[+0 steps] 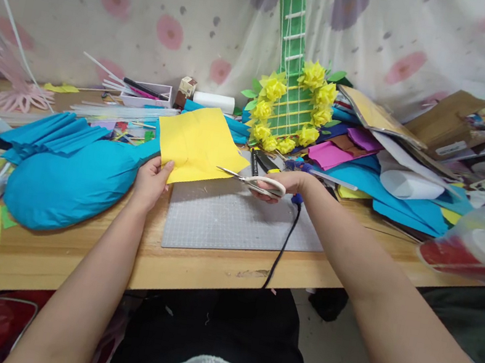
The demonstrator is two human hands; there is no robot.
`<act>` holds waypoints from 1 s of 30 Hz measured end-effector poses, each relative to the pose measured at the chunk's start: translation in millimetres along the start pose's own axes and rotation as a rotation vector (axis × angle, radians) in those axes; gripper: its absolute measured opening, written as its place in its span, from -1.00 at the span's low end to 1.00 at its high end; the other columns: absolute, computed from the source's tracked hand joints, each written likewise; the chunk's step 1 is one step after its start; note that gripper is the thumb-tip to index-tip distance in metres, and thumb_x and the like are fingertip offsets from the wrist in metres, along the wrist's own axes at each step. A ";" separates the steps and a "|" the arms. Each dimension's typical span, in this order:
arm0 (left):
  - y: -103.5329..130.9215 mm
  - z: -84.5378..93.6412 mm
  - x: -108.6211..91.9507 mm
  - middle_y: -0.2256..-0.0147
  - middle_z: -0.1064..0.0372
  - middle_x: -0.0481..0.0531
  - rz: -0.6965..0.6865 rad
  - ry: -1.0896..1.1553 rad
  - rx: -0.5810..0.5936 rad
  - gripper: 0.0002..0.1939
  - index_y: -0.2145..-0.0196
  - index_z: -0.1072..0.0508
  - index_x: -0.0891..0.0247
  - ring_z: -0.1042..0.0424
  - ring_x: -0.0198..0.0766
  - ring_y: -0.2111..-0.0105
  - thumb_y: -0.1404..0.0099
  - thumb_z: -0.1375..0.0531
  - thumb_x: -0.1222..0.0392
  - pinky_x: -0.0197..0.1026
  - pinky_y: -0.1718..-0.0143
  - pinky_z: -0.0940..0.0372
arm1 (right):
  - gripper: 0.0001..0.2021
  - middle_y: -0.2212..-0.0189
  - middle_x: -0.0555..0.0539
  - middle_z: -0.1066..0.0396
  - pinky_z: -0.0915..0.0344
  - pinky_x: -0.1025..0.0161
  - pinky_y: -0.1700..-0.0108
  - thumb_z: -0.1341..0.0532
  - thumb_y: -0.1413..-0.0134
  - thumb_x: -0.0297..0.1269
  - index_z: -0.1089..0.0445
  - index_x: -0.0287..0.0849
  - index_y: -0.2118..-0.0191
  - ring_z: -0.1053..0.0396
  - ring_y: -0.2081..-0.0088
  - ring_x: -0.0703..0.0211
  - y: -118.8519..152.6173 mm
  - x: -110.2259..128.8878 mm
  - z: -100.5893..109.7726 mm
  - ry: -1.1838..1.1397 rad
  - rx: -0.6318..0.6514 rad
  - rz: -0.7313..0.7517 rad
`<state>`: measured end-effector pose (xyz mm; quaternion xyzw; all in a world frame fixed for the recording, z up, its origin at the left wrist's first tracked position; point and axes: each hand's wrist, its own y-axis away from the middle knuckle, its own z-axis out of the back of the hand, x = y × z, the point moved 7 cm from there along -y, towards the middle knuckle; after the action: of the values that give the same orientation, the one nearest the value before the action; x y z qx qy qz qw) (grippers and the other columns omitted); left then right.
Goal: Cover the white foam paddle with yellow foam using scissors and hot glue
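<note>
Yellow sheet (200,143) is held above the upper-left part of the grey cutting mat (226,222), between the two hands. It covers that part of the mat. Left hand (152,181): grip closed, pinching the sheet's lower-left edge, thumb on the near face, other fingers mostly hidden behind. Right hand (276,186): grip closed around the handles of the scissors (264,187); finger placement partly hidden. Blade gap too fine to read, can't tell how far open.

Sheet's long axis runs roughly left-right, one corner pointing right. Scissors lie near level across the view, tips pointing left, over the sheet's lower right.

Blue paper form (73,183) is on the surface (208,269), left. Green guitar shape (294,25) stands behind, top cut off by the frame.
</note>
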<state>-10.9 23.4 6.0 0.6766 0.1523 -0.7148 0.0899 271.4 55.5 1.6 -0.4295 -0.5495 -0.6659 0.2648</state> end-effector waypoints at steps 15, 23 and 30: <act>0.7 4.1 -8.2 0.54 -0.32 -0.14 -0.102 -0.064 0.000 -0.83 0.34 -0.43 0.28 -0.10 -0.52 0.72 -0.14 -0.19 0.14 -0.43 0.73 -0.02 | -0.48 0.57 0.08 -0.13 -0.07 0.42 0.57 -0.21 0.06 0.19 -0.22 -0.27 0.35 -0.10 0.58 0.43 4.5 -4.0 1.3 -0.010 0.002 0.076; 0.5 3.2 -10.8 0.57 -0.29 -0.14 -0.128 -0.083 0.012 -0.84 0.36 -0.41 0.28 -0.09 -0.53 0.73 -0.15 -0.18 0.13 -0.43 0.74 -0.01 | -0.51 0.60 0.10 -0.10 -0.01 0.43 0.61 -0.22 0.03 0.15 -0.20 -0.26 0.38 -0.06 0.61 0.45 3.6 -6.0 2.8 -0.008 -0.008 0.056; 1.1 1.5 -13.3 0.55 -0.31 -0.14 -0.167 -0.076 0.032 -0.81 0.34 -0.40 0.28 -0.10 -0.53 0.73 -0.15 -0.19 0.10 -0.43 0.75 0.00 | -0.51 0.61 0.13 -0.06 0.01 0.43 0.62 -0.24 0.06 0.16 -0.19 -0.25 0.41 -0.01 0.62 0.47 7.1 -1.1 0.2 -0.008 -0.004 0.041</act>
<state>-11.0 20.8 19.2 0.6354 0.1931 -0.7473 0.0247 277.9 53.8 4.3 -0.4440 -0.5404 -0.6596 0.2752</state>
